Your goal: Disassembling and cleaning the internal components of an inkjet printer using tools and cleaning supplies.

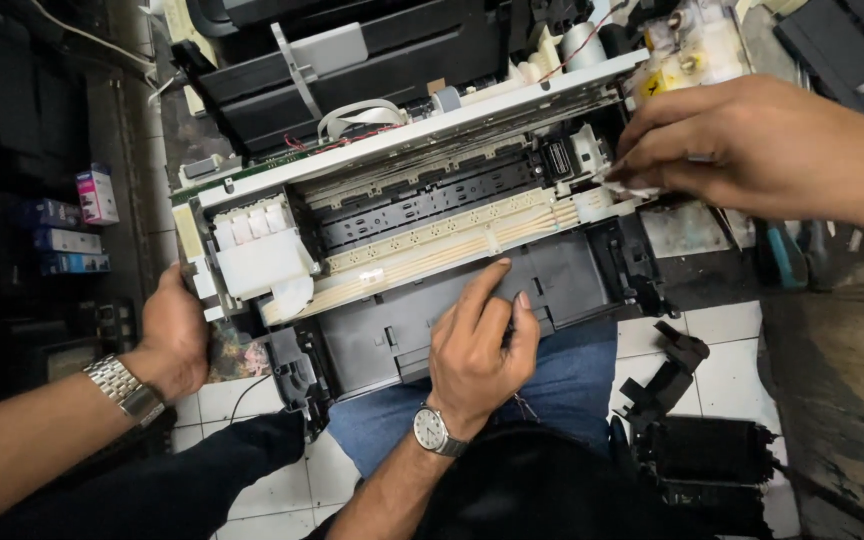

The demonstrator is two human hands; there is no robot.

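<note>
A: Where are the hands?
B: Left hand [477, 345] lies flat on the grey front tray [472, 310] of the opened printer [422, 215], fingers loose, holding nothing. Right hand [752, 145] is at the printer's right end, fingertips pinched together on a white scrap [640, 187].
A: The third hand?
B: A co-worker's hand [174, 335] grips the printer's left edge.
A: Containers, packages?
B: Clear ink tanks [687, 50], yellow label, at the back right corner; contents unclear. Pink-and-white box [97, 195] and blue boxes [67, 240] on the dark shelf to the left.

Small coloured boxes [72, 225] far left; loose black parts [692, 440] on tiles.
</note>
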